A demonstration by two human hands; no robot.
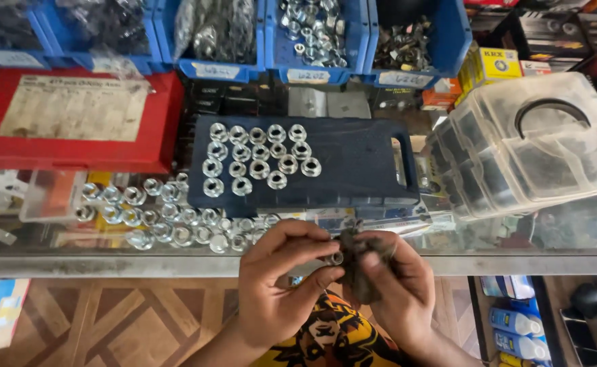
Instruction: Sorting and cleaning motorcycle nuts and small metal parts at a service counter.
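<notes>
Left hand (278,272) – fingertips pinching one small shiny metal nut (337,258), held above the glass tabletop's (516,238) front edge. Right hand (393,278) – closed on a dark, crumpled rag (354,261) touching the nut. Behind: round flanged nuts (261,160) clustered on a matte blue plastic case (359,163)

Bare forearms; orange-and-black printed garment (336,336)

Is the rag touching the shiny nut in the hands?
Touching. The head view shows the dark rag in the right hand pressed against the nut pinched by the left hand.
</notes>
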